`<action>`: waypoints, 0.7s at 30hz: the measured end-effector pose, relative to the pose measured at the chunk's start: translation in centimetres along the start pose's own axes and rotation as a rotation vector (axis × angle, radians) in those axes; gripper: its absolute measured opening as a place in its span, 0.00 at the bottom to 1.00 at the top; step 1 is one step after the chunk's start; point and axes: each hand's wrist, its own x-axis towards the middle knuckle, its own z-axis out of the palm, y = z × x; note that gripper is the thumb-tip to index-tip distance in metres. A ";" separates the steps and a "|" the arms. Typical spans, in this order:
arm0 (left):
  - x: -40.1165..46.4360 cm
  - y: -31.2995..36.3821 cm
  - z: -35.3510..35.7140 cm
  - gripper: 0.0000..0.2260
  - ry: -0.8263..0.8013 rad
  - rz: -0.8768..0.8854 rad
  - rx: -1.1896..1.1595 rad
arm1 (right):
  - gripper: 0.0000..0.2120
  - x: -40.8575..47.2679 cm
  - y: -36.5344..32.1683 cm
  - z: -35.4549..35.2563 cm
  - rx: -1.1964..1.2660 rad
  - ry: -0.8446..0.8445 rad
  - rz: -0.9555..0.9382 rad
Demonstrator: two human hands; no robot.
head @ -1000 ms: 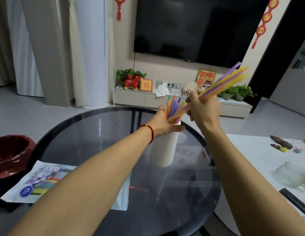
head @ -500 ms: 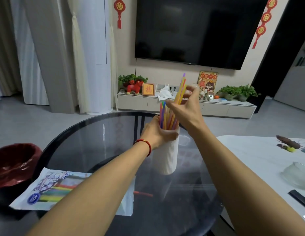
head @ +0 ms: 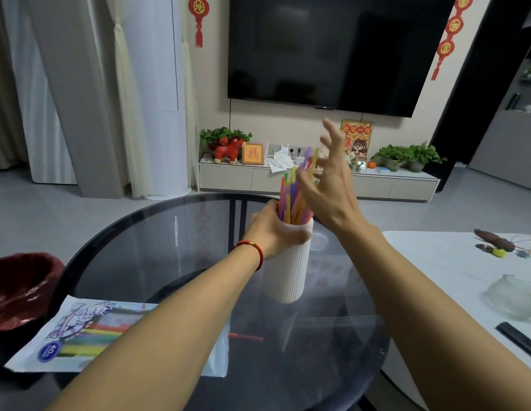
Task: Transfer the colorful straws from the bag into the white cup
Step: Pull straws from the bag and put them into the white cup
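A tall ribbed white cup (head: 291, 271) stands on the round dark glass table (head: 157, 244). Several colorful straws (head: 291, 200) stick up out of its mouth. My left hand (head: 273, 229) grips the cup near its rim. My right hand (head: 329, 185) hovers just right of the straw tops, fingers spread and holding nothing. The printed straw bag (head: 80, 333) lies flat at the table's left front, partly hidden by my left forearm. One red straw (head: 246, 338) lies on the glass near the bag.
A red-lined bin (head: 20, 286) stands left of the table. A white table (head: 454, 271) at the right carries a glass bowl (head: 513, 295) and a dark flat object (head: 519, 339). A TV and low cabinet stand behind.
My right hand swung the bundle of straws upright into the cup, then let go and opened. My left hand kept its grip on the cup.
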 end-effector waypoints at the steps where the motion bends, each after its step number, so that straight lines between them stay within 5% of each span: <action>1: 0.1 0.0 0.2 0.25 0.004 -0.001 -0.001 | 0.36 0.4 0.0 0.0 -0.030 0.013 -0.043; 5: 0.6 -0.6 0.7 0.28 0.063 0.004 0.059 | 0.20 -0.2 0.9 0.1 -0.308 -0.262 -0.114; 10: 1.4 -1.3 1.2 0.26 0.038 -0.004 0.105 | 0.25 -1.8 1.0 0.1 -0.273 -0.252 -0.137; 14: 1.5 -0.9 1.3 0.30 0.031 0.078 0.298 | 0.21 -1.6 1.5 0.5 -0.395 -0.423 -0.157; 19: 1.3 -0.7 -0.4 0.29 0.040 -0.026 0.139 | 0.22 -1.4 1.0 -0.1 -0.398 -0.369 -0.095; 21: 0.6 -0.9 -1.2 0.40 -0.057 -0.022 0.120 | 0.20 -2.1 0.2 -0.5 -0.332 -0.241 -0.114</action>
